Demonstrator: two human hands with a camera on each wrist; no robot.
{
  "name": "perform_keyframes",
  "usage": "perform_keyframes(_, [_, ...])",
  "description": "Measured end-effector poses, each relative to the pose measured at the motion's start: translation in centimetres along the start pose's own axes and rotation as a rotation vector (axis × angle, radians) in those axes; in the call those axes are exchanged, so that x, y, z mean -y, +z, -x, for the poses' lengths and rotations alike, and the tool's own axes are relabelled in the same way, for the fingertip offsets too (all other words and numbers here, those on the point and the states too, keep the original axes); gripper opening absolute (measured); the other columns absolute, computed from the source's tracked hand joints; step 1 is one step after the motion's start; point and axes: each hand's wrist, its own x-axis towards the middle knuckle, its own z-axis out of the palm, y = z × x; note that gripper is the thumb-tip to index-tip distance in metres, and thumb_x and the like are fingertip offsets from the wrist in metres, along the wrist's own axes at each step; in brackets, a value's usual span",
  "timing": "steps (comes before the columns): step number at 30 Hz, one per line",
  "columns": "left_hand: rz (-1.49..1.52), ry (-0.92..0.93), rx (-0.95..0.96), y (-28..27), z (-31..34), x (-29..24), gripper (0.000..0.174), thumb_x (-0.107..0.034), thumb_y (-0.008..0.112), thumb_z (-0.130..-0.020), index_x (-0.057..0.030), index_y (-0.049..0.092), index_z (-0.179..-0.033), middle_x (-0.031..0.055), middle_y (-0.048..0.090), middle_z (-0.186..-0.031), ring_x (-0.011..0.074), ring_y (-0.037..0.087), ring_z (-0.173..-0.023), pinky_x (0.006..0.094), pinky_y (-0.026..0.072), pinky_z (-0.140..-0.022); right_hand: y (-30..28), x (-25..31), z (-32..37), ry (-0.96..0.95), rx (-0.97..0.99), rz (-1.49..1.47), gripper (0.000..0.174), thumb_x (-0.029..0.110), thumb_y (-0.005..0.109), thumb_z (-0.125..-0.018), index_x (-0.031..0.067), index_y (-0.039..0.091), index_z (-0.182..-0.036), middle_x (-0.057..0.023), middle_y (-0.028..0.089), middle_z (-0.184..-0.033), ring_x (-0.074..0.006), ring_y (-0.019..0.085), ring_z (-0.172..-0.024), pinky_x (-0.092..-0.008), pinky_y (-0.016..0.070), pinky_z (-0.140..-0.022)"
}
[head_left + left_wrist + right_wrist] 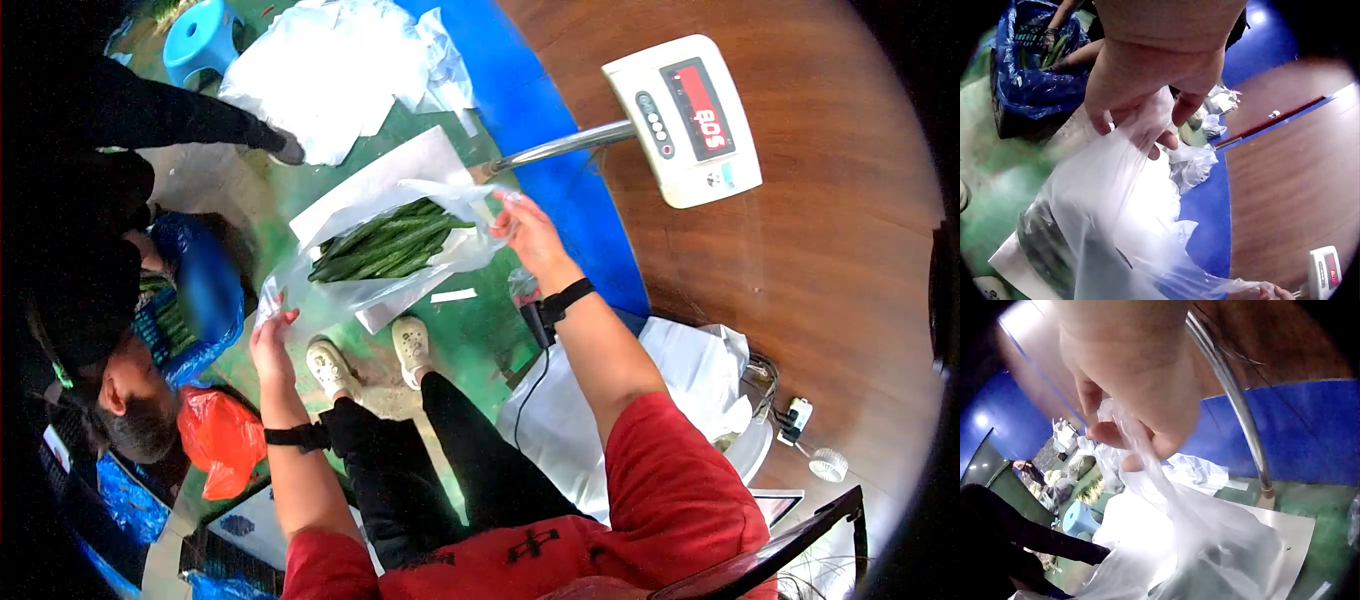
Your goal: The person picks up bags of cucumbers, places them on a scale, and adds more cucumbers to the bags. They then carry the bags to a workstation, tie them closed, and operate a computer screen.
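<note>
A white plate (420, 160) lies on the green floor (480, 385). A shiny pole (570, 146) rises by the plate's right edge and holds up a white box (685, 120) with red numbers. The wall (800, 260) is brown, with blue low down. Past the plate's far edge are a heap of white plastic (320, 75) and a blue stool (200, 40). Off to the left, another person (105, 270) bends over a crate lined with blue plastic (236, 300), and a red bag (222, 440) sits near it. Two pale shoes (410, 350) are just beside the plate's near corner.

A clear bag (375, 292) sits over the middle of the plate, with long green cucumbers (395, 245) inside. The cucumbers lie between the two hands, and the hands do not touch them. The bag's mouth is pulled wide.

The left hand (272, 350) pinches one end of the bag, out past the plate's left corner. The right hand (530, 232) pinches the other end, out past the right edge, near the pole. Both arms reach forward and apart from short red sleeves (680, 460). A black strap (570, 298) goes round each wrist.
</note>
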Motion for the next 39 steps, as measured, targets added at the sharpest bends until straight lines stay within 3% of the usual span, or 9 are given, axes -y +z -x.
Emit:
perform_keyframes(2, [0.134,0.079,0.046,1.0,0.4,-0.4,0.046,-0.003,0.046,-0.074,0.0068,0.041,-0.119,0.0076,0.056,-0.09,0.0162,0.051,-0.071,0.0307,0.0413,-0.08,0.0,-0.4,0.3,-0.03,0.024,-0.026,0.027,0.012,0.053,-0.081,0.0079,0.049,-0.108,-0.0012,0.054,-0.078,-0.0106,0.052,-0.07,-0.0257,0.046,-0.065])
perform_keyframes(5, [0.059,0.119,0.081,2.6,1.2,-1.0,0.06,-0.002,0.046,-0.074,-0.006,0.028,-0.131,0.0051,0.05,-0.089,0.013,0.047,-0.076,0.0282,0.0426,-0.071,0.5,-1.0,0.5,-0.07,0.04,0.18,0.037,0.013,0.053,-0.082,0.0091,0.041,-0.116,0.0007,0.053,-0.083,-0.0085,0.051,-0.071,-0.0259,0.0464,-0.067])
perform_keyframes(16, [0.307,0.074,0.054,2.8,1.5,0.5,0.064,-0.003,0.047,-0.074,-0.0173,0.025,-0.131,0.0017,0.045,-0.077,0.0126,0.043,-0.066,0.0326,0.0393,-0.075,0.0,-1.1,0.4,-0.053,0.094,0.11,0.051,0.017,0.056,-0.079,0.0141,0.033,-0.125,0.001,0.051,-0.074,-0.0042,0.039,-0.056,-0.022,0.0349,-0.059])
perform_keyframes(21, [0.406,-0.008,0.16,2.6,1.3,0.5,0.076,0.001,0.045,-0.07,-0.0291,0.017,-0.134,-0.0005,0.041,-0.072,0.0092,0.035,-0.056,0.0242,0.0363,-0.059,0.6,-0.7,0.5,-0.01,0.067,0.223,0.051,0.015,0.054,-0.081,0.0162,0.031,-0.126,0.0011,0.049,-0.076,-0.0024,0.035,-0.052,-0.0199,0.0342,-0.055])
perform_keyframes(24, [0.424,-0.044,0.244,2.0,1.0,0.5,0.077,0.002,0.044,-0.069,-0.03,0.017,-0.134,0.0005,0.043,-0.073,0.0087,0.033,-0.054,0.0215,0.0332,-0.053,0.5,-0.7,0.4,0.011,0.102,0.187,0.054,0.014,0.054,-0.081,0.017,0.029,-0.128,0.001,0.049,-0.075,-0.0023,0.033,-0.05,-0.017,0.0298,-0.049])
perform_keyframes(29, [0.43,-0.087,0.159,1.7,0.2,1.4,0.054,0.001,0.045,-0.069,-0.0231,0.038,-0.117,0.0011,0.044,-0.073,0.0082,0.033,-0.052,0.0213,0.0304,-0.048,0.4,-0.1,0.7,0.006,0.14,0.184,0.057,0.016,0.058,-0.078,0.0177,0.029,-0.127,0.0024,0.047,-0.074,-0.0018,0.035,-0.055,-0.0164,0.0243,-0.047])
perform_keyframes(32, [0.45,-0.183,-0.12,2.3,0.5,1.3,0.043,0.001,0.044,-0.068,-0.0206,0.042,-0.105,0.0016,0.044,-0.072,0.0079,0.032,-0.05,0.0212,0.0291,-0.046,0.4,0.3,0.8,-0.006,0.157,0.183,0.058,0.015,0.058,-0.078,0.0169,0.03,-0.128,0.0031,0.046,-0.074,-0.0014,0.036,-0.057,-0.0154,0.0232,-0.046])
perform_keyframes(35, [0.443,-0.054,0.246,1.2,1.1,1.4,0.054,0.002,0.043,-0.068,-0.02,0.04,-0.117,0.0011,0.039,-0.07,0.0085,0.031,-0.049,0.0191,0.029,-0.046,0.5,0.2,0.7,-0.064,0.135,0.187,0.058,0.013,0.058,-0.078,0.016,0.031,-0.128,0.0035,0.046,-0.075,-0.0016,0.038,-0.059,-0.0154,0.0235,-0.046])
perform_keyframes(39, [0.277,0.007,0.259,3.5,2.9,0.5,0.076,0.005,0.041,-0.067,-0.0218,0.019,-0.135,-0.0004,0.041,-0.071,0.0065,0.033,-0.053,0.0191,0.0301,-0.05,-0.4,-0.6,0.0,-0.145,0.112,0.235,0.055,0.012,0.058,-0.077,0.0157,0.035,-0.127,0.0035,0.048,-0.078,-0.0034,0.042,-0.065,-0.0157,0.0283,-0.049])
